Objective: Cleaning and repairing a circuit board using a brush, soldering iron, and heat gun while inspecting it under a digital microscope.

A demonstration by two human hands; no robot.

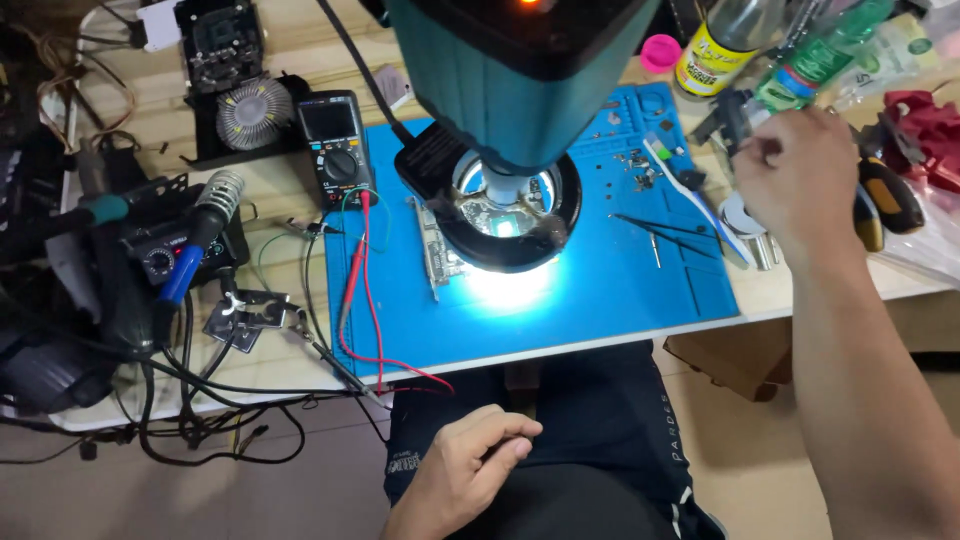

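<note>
My left hand (pixel 468 462) rests on my lap below the table edge, fingers loosely curled, holding nothing. My right hand (pixel 795 180) is raised over the right end of the table, fingers bent near a roll of tape (pixel 742 215) and a green bottle (pixel 815 62); I cannot see anything gripped in it. A teal microscope (pixel 520 70) with a lit ring light (pixel 515 215) stands over a circuit board (pixel 447 245) on a blue work mat (pixel 600 290). Black tweezers (pixel 660 228) lie on the mat to the right.
A multimeter (pixel 335 145) with red and black leads (pixel 365 300) sits at the mat's left. Further left are a hot-air handle (pixel 200 230), a fan heatsink (pixel 253 112) and tangled cables. Bottles, a pink cap (pixel 660 50), a yellow-handled tool (pixel 880 200) and red fabric (pixel 925 125) crowd the right.
</note>
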